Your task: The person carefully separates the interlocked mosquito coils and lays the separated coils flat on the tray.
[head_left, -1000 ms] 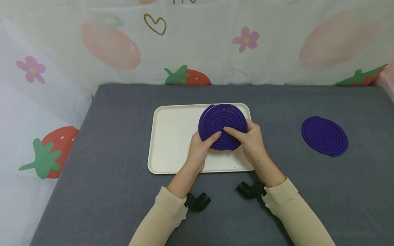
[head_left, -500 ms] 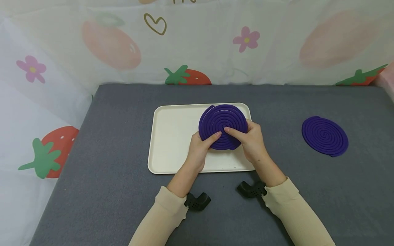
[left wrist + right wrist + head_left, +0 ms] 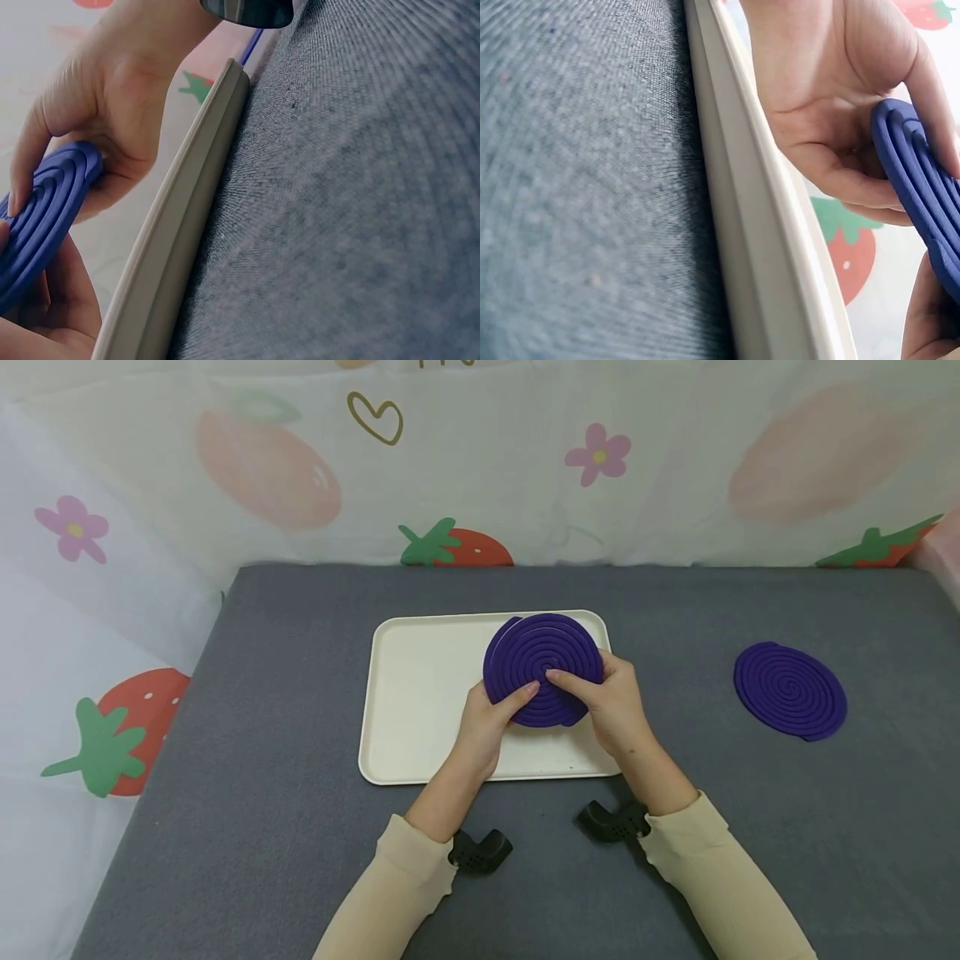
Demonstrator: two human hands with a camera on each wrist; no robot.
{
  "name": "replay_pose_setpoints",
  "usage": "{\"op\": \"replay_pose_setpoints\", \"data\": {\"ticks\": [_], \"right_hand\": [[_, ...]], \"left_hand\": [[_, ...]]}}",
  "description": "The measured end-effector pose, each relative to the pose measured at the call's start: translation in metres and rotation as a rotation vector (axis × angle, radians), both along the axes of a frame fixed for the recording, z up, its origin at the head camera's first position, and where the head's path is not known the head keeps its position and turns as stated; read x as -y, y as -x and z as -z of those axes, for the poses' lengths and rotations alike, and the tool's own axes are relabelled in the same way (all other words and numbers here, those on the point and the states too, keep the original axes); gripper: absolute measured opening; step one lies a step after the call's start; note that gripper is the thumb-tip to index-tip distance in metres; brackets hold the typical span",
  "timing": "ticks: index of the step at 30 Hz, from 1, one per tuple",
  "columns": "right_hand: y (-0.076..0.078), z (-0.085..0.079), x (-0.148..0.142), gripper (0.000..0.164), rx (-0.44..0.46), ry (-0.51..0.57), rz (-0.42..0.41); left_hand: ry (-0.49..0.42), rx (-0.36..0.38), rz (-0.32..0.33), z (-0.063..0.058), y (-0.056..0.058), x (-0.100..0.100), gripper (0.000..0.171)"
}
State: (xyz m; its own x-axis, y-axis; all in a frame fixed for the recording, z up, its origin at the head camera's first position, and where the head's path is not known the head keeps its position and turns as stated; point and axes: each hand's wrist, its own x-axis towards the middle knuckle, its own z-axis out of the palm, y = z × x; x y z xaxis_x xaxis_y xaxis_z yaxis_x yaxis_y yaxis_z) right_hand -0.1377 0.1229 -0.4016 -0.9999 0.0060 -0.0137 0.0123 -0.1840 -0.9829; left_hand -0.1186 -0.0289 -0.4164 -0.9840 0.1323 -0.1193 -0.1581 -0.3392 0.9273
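Both hands hold up a round purple spiral coaster (image 3: 543, 639), coiled like a flat rope with a stepped end at its rim. My left hand (image 3: 482, 722) grips its lower left edge, thumb on the face near the centre and fingers hidden behind. On the lower right edge, my right hand (image 3: 618, 706) pinches it the same way, the two thumb tips close together. The coaster (image 3: 49, 199) is tilted, raised above the cream tray (image 3: 420, 693). In the right wrist view the coaster (image 3: 911, 169) shows thin and ridged between thumb and fingers.
A second purple spiral coaster (image 3: 791, 692) lies flat on the grey tablecloth (image 3: 247, 827) to the right. The tray has a low raised rim, seen close in both wrist views. Behind the table hangs a cloth backdrop (image 3: 487, 460) printed with strawberries and flowers.
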Motion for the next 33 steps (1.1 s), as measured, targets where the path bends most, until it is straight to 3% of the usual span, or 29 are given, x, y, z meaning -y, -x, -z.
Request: {"op": "replay_pose_setpoints", "data": {"ticks": [14, 33], "right_hand": [[-0.0003, 0.0029, 0.0005, 0.022, 0.016, 0.063, -0.038], [-0.0008, 0.0042, 0.0012, 0.030, 0.002, 0.001, 0.003]], "left_hand": [[-0.006, 0.042, -0.051, 0.0002, 0.0004, -0.0008, 0.042], [0.023, -0.013, -0.051, 0.0018, 0.0011, 0.0007, 0.042]]}}
